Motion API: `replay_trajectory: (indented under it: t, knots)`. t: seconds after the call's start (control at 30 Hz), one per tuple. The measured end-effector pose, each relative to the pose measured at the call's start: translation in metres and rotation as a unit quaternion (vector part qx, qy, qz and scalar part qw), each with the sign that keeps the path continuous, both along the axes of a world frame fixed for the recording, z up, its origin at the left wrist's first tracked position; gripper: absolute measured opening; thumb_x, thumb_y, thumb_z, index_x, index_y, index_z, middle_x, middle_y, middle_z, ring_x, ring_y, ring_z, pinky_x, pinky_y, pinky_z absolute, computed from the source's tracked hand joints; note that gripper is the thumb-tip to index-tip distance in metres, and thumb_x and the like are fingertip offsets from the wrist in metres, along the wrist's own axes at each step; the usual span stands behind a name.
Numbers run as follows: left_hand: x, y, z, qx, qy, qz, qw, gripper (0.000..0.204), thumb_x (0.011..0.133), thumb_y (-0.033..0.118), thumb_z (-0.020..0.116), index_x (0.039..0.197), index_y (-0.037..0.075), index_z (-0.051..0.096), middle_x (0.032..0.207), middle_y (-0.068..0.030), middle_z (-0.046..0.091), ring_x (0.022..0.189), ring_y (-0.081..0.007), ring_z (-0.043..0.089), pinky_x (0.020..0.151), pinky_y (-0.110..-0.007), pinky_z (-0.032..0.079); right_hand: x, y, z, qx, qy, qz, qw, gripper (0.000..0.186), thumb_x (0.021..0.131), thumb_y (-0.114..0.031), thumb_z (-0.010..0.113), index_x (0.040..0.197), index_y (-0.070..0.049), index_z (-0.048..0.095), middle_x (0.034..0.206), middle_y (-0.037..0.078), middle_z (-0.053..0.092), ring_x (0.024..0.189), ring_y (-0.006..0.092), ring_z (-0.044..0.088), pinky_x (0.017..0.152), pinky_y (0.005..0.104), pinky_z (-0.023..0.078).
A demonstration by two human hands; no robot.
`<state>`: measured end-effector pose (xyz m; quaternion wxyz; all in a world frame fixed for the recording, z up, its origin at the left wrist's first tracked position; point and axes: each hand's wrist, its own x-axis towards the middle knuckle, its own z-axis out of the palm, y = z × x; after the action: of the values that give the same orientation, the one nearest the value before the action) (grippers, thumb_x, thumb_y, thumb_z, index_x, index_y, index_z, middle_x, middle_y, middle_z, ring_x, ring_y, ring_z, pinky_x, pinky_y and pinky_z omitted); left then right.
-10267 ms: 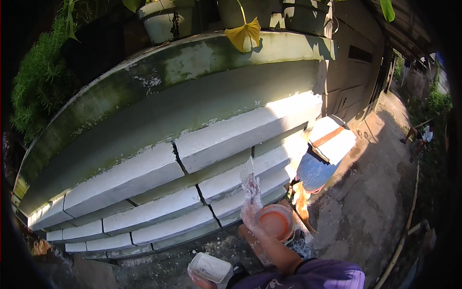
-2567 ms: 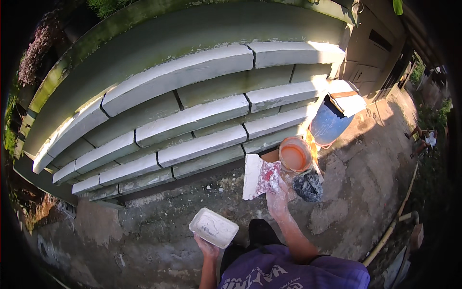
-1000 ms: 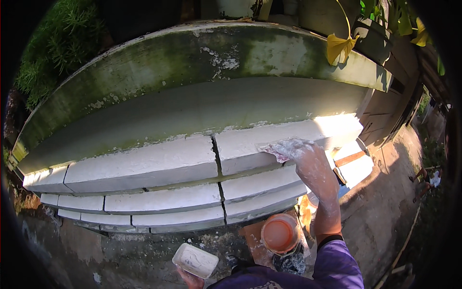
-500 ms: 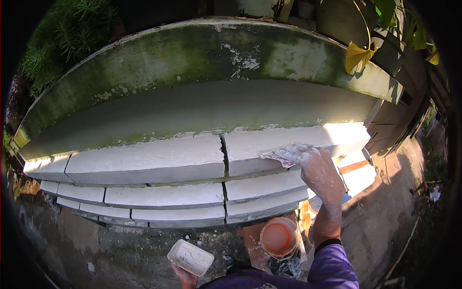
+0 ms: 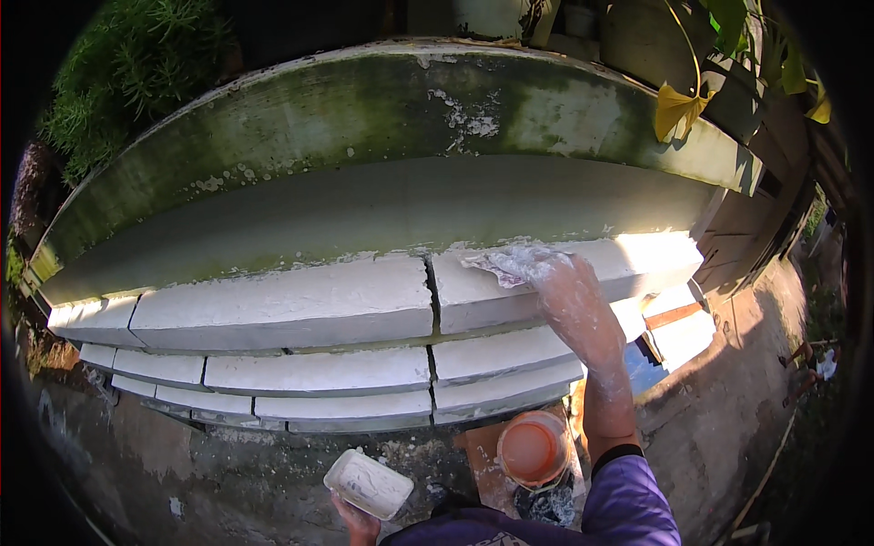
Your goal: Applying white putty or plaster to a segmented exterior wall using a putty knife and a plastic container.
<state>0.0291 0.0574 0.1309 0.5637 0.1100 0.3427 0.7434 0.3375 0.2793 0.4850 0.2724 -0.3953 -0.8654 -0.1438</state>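
Note:
My right hand (image 5: 572,289), smeared with white, is closed on a crumpled, white-coated rag (image 5: 503,266). The rag lies against the top face of the upper white block (image 5: 469,289), just right of the dark vertical gap. At the bottom, my left hand (image 5: 357,522) grips the lower edge of a white rectangular tub (image 5: 369,484). White paste coats the inside of the tub. Most of the left fingers are hidden beneath it.
Stepped rows of white blocks (image 5: 314,371) run below a mossy, curved concrete wall (image 5: 364,114). An orange bucket (image 5: 533,450) stands on a brown board (image 5: 482,452) near my body. Yellow leaves (image 5: 680,111) hang at upper right; a green bush (image 5: 127,77) grows upper left.
My right hand has slid the rag to the left and slightly up along the upper block, toward the gap. My left hand still holds the tub, nearly in the same place.

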Motion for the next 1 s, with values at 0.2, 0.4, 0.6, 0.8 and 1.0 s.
replay_trajectory:
  t: [0.2, 0.4, 0.6, 0.8, 1.0]
  knots:
    - [-0.014, -0.010, -0.020, -0.013, -0.032, 0.014, 0.999, 0.067, 0.094, 0.061, 0.030, 0.142, 0.015, 0.039, 0.138, -0.0071, 0.050, 0.125, -0.0309, 0.050, 0.102, -0.050, 0.042, -0.021, -0.018, -0.022, 0.018, -0.003, -0.005, 1.000, 0.054, 0.072, 0.009, 0.053, 0.122, -0.012, 0.058, 0.118, 0.011, 0.060, 0.109, 0.0312, 0.054, 0.088, 0.0428, 0.043]
    - [-0.019, -0.022, -0.005, -0.020, -0.035, 0.052, 0.998, 0.068, 0.093, 0.062, 0.032, 0.142, 0.014, 0.039, 0.137, -0.0083, 0.050, 0.123, -0.0311, 0.051, 0.101, -0.050, 0.043, -0.054, -0.011, -0.009, 0.104, 0.027, -0.014, 0.994, 0.054, 0.072, 0.007, 0.054, 0.123, -0.010, 0.056, 0.115, 0.007, 0.062, 0.109, 0.0254, 0.056, 0.090, 0.0401, 0.043]
    - [-0.054, -0.033, -0.008, -0.029, -0.015, 0.183, 0.983, 0.067, 0.096, 0.057, 0.033, 0.140, 0.007, 0.038, 0.135, -0.0115, 0.050, 0.120, -0.0292, 0.053, 0.102, -0.045, 0.044, -0.040, -0.034, -0.024, 0.085, -0.055, -0.042, 0.994, 0.044, 0.077, 0.014, 0.051, 0.116, -0.007, 0.057, 0.110, 0.012, 0.062, 0.103, 0.0294, 0.059, 0.090, 0.0408, 0.045]
    - [-0.084, -0.049, 0.008, -0.057, -0.002, 0.254, 0.966, 0.068, 0.097, 0.054, 0.036, 0.141, 0.002, 0.036, 0.137, -0.0152, 0.049, 0.123, -0.0294, 0.051, 0.108, -0.043, 0.039, -0.109, -0.092, -0.029, -0.193, 0.229, 0.119, 0.947, 0.044, 0.087, 0.016, 0.046, 0.128, 0.000, 0.051, 0.116, 0.014, 0.061, 0.106, 0.0223, 0.060, 0.093, 0.0347, 0.047]
    - [-0.092, -0.084, 0.012, -0.053, -0.036, 0.335, 0.940, 0.067, 0.098, 0.051, 0.037, 0.140, -0.002, 0.035, 0.135, -0.0171, 0.050, 0.123, -0.0294, 0.052, 0.108, -0.042, 0.039, -0.262, -0.144, -0.131, -0.437, 0.140, 0.247, 0.854, 0.030, 0.090, -0.007, 0.054, 0.118, 0.001, 0.051, 0.093, 0.025, 0.066, 0.090, 0.0399, 0.066, 0.077, 0.0431, 0.050]
